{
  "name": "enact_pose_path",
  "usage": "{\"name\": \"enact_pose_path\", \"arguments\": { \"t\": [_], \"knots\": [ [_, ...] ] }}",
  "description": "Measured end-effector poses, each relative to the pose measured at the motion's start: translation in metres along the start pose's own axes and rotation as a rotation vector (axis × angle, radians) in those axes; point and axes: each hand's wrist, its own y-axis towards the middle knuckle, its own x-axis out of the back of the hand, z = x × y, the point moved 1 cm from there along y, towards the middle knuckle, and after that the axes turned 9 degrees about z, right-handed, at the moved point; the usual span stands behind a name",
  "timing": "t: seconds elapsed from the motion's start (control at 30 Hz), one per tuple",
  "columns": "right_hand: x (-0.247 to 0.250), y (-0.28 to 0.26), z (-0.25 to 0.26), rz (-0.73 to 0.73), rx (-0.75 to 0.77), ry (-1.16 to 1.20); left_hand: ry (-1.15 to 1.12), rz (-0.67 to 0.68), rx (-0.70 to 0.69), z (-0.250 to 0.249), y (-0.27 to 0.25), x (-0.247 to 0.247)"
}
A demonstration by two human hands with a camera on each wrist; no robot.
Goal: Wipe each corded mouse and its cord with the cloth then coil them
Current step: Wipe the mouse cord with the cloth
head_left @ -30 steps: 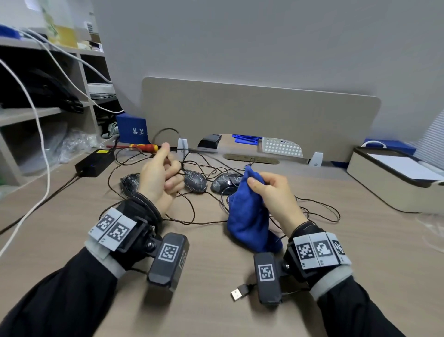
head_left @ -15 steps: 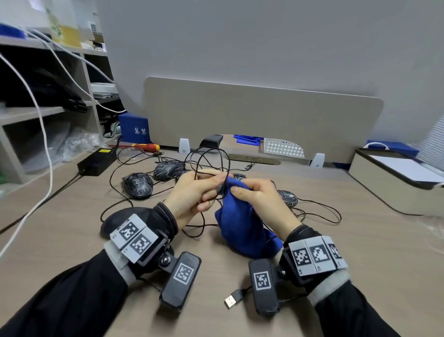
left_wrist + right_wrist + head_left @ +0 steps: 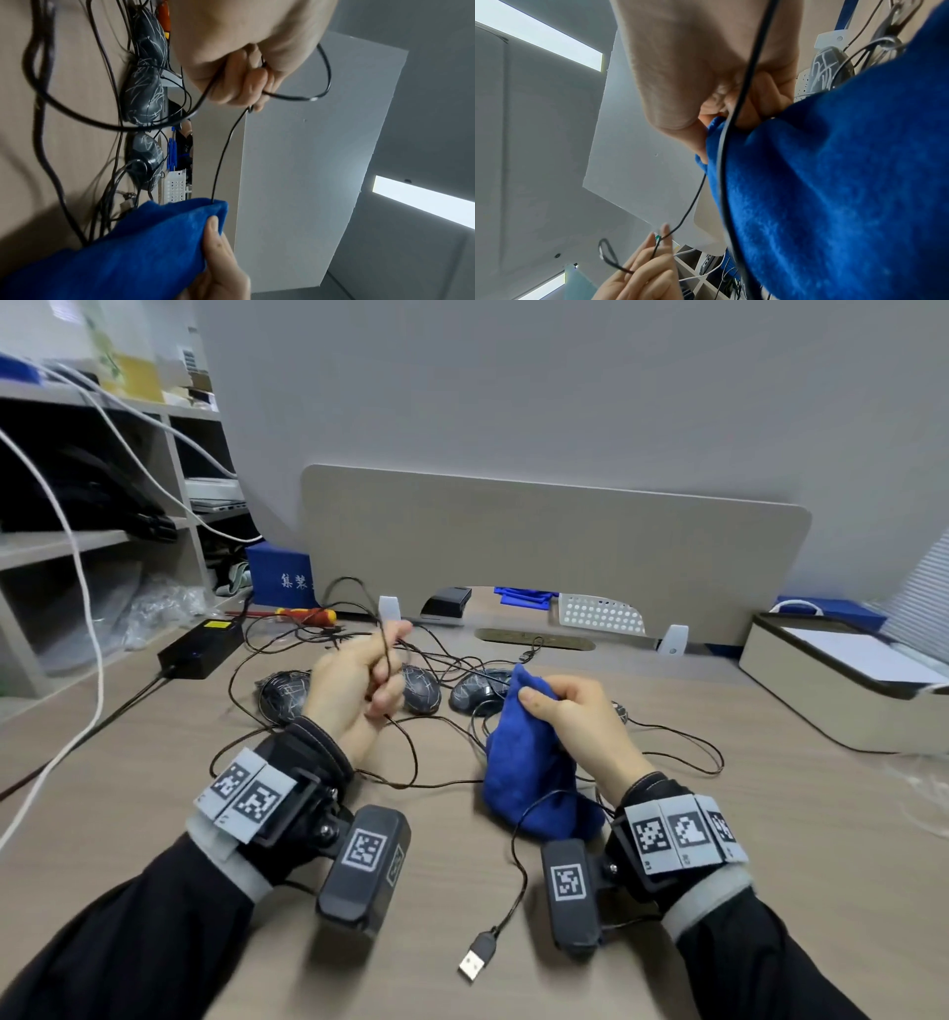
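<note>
My left hand [image 3: 367,677] grips loops of a thin black mouse cord [image 3: 405,762] above the desk, with one loop [image 3: 325,77] standing out past the fingers. My right hand [image 3: 570,716] pinches a blue cloth [image 3: 534,762] folded round the same cord. The cord [image 3: 223,154] runs taut from the left hand [image 3: 244,77] into the cloth [image 3: 128,253]. Below the cloth [image 3: 847,182] it hangs down to a USB plug [image 3: 475,963] lying on the desk. Three dark patterned mice [image 3: 280,695] [image 3: 421,693] [image 3: 477,693] lie behind my hands among tangled cords.
A black power adapter [image 3: 200,649], a red-and-yellow screwdriver [image 3: 308,614] and a blue box [image 3: 280,575] sit at the back left. A beige divider panel [image 3: 554,546] closes the desk's far side. A beige dark-rimmed box [image 3: 832,680] stands right; shelves [image 3: 77,546] with white cables stand left.
My left hand came over to the cloth, then drew back left and away with the cord looped in it. The right hand stayed gripping the cloth.
</note>
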Motion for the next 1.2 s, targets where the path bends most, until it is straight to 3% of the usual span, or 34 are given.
{"name": "enact_pose_path", "arguments": {
  "t": [0.1,0.17,0.33,0.53,0.63,0.8,0.87,1.03,1.2],
  "knots": [
    [-0.001,-0.001,0.001,0.039,0.056,-0.037,0.100,0.190,0.226,0.014,-0.006,-0.013],
    [-0.003,-0.001,0.002,0.090,0.084,-0.079,0.192,0.252,0.251,0.020,-0.011,-0.019],
    [-0.006,-0.002,0.001,0.150,0.126,-0.148,0.233,0.249,0.143,0.024,-0.014,-0.025],
    [0.000,-0.002,0.002,0.065,0.104,-0.146,-0.008,0.044,-0.139,-0.013,-0.003,-0.004],
    [0.002,-0.001,0.000,0.052,0.084,-0.173,-0.034,0.013,-0.125,-0.009,0.000,0.000],
    [-0.001,-0.003,0.002,0.062,0.088,-0.207,0.129,0.182,0.111,0.012,-0.005,-0.015],
    [-0.005,-0.004,0.005,0.083,0.102,-0.228,0.210,0.244,0.141,0.019,-0.010,-0.021],
    [-0.008,-0.005,0.005,0.125,0.161,-0.236,0.182,0.256,0.124,0.025,-0.013,-0.023],
    [-0.004,-0.002,0.000,0.118,0.138,-0.180,-0.027,0.156,-0.060,0.000,-0.007,-0.013]
  ]
}}
